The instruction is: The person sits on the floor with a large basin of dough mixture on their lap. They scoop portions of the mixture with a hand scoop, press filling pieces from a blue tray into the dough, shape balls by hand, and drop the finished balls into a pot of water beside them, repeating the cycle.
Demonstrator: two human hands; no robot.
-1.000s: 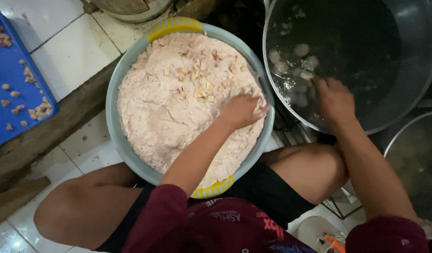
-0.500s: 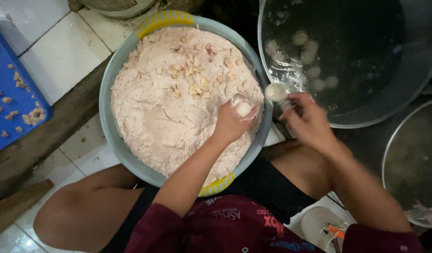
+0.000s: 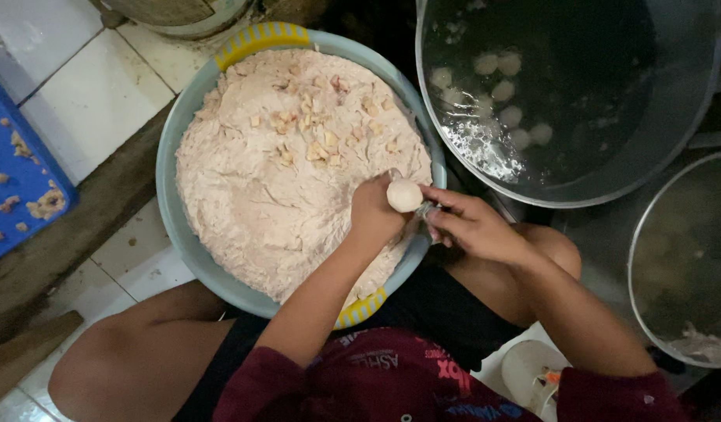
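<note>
A round grey-blue basin (image 3: pixel 170 168) with yellow handles sits between my knees, full of pale pink paste (image 3: pixel 267 187) with small pale cubes on top. My left hand (image 3: pixel 374 215) is fisted over the basin's right rim, and a smooth pale ball of paste (image 3: pixel 405 195) bulges out of the top of the fist. My right hand (image 3: pixel 474 227) is right beside it, fingers closed on a small metal spoon (image 3: pixel 426 209) whose tip touches the ball.
A big metal pot (image 3: pixel 688 101) of water with several pale balls (image 3: pixel 501 87) floating stands at upper right. A second metal pot (image 3: pixel 681 258) is at the right edge. A blue tray (image 3: pixel 13 164) with crumbs lies left, beside a wooden plank (image 3: pixel 79 227) on white tiles.
My right hand has come back from the water pot to my left fist. My left hand lifted from the paste and squeezed out a ball.
</note>
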